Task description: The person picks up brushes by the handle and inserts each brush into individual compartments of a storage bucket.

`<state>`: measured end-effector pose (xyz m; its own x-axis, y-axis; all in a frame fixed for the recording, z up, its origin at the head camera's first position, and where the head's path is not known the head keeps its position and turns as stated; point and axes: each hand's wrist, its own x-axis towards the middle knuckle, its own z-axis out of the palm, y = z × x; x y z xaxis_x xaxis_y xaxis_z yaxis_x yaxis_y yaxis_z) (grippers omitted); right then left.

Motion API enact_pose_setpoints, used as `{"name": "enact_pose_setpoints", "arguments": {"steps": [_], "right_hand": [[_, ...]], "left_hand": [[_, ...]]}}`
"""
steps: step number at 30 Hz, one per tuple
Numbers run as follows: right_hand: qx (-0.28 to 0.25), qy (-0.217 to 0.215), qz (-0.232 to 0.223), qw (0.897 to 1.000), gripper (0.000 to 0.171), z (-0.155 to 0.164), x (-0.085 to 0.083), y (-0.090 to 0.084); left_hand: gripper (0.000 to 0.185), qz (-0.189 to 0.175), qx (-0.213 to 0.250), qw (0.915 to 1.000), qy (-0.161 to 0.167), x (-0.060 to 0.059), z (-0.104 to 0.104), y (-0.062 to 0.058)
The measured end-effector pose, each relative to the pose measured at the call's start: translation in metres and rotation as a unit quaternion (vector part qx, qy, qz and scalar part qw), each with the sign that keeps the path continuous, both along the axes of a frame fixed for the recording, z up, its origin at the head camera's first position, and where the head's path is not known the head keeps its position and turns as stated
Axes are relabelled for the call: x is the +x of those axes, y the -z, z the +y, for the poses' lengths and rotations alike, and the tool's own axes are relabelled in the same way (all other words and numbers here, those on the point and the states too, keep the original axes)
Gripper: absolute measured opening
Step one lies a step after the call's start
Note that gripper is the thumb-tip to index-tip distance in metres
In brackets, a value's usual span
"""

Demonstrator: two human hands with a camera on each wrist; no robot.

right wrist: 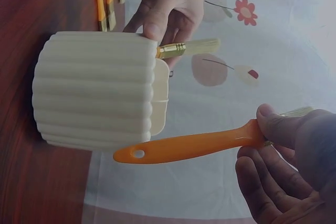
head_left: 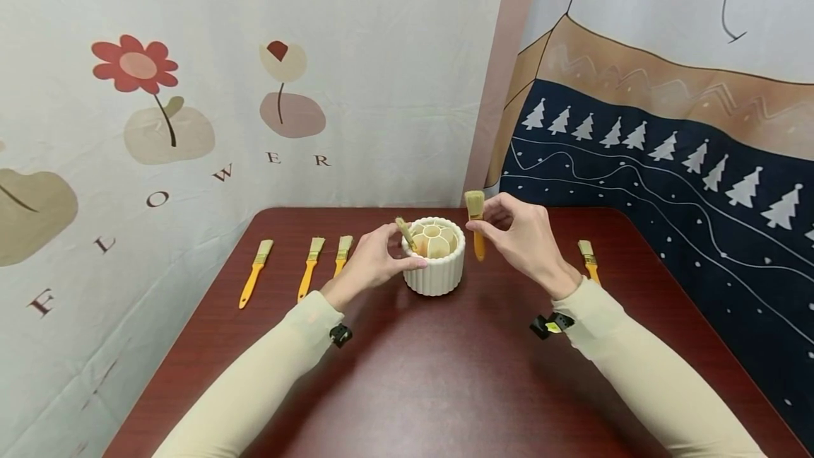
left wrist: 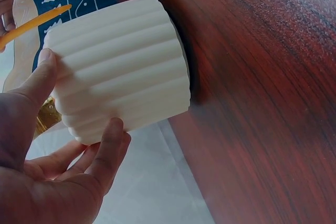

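Note:
A white ribbed holder (head_left: 439,278) (left wrist: 126,66) (right wrist: 94,98) with inner compartments stands on the dark red table (head_left: 413,373). My left hand (head_left: 407,256) (left wrist: 79,98) grips its left side, thumb and fingers curled on the ribs. One brush (head_left: 404,230) (right wrist: 184,49) leans out of the holder by that hand, its brass ferrule (left wrist: 48,113) showing. My right hand (head_left: 490,228) (right wrist: 262,135) pinches an orange-handled brush (head_left: 478,242) (right wrist: 189,148) just right of the holder's rim, bristles up and handle end down beside the wall.
Three orange-handled brushes (head_left: 256,273) (head_left: 311,267) (head_left: 343,253) lie in a row at the table's far left. Another brush (head_left: 588,260) lies to the right behind my right wrist. Printed cloth hangs close behind the table on both sides.

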<state>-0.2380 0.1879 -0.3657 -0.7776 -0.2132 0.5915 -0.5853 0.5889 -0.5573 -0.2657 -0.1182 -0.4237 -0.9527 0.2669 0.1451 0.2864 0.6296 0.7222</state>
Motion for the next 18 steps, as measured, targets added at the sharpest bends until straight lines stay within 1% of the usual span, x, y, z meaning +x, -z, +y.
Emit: {"name": "enact_pose_setpoints", "arguments": {"steps": [6, 18], "right_hand": [[-0.009, -0.009, 0.005, 1.000, 0.028, -0.0034, -0.0005, -0.0029], [-0.018, -0.015, 0.013, 1.000, 0.028, -0.0094, -0.0004, -0.0056]], "left_hand": [[0.079, 0.000, 0.004, 1.0000, 0.001, -0.0010, 0.0003, -0.0005], [0.078, -0.006, 0.001, 1.0000, 0.001, 0.0021, 0.0008, -0.0027]]}}
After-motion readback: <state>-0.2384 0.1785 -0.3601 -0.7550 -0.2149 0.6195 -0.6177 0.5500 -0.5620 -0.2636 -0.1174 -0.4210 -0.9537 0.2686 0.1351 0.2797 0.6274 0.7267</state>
